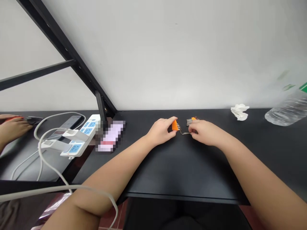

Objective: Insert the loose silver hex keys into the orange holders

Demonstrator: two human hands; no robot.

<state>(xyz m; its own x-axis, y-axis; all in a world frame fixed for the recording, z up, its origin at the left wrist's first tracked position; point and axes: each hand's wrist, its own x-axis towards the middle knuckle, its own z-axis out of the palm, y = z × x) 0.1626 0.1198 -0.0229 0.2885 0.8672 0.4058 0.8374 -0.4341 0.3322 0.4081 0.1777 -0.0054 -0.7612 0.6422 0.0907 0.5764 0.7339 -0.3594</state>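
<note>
My left hand [161, 131] is closed around an orange piece [175, 125] with curved metal prongs [179, 128], like fork ends, sticking out on its right side. Just to the right, my right hand [203, 131] has its thumb and fingers pinched on a thin metal utensil [186, 133] low over the black table. Only its tip shows, so its kind is unclear. Behind the right fingers lie fork tines [189, 122] beside a second orange piece [193, 118], partly hidden by the hand.
A crumpled tissue [240, 111] and a clear plastic bottle [286, 110] are at the right. Leftward are a blurred phone [110, 135], a power strip [81, 135] with white cables and a black metal frame [87, 78]. Another person's hand [14, 129] rests at the far left.
</note>
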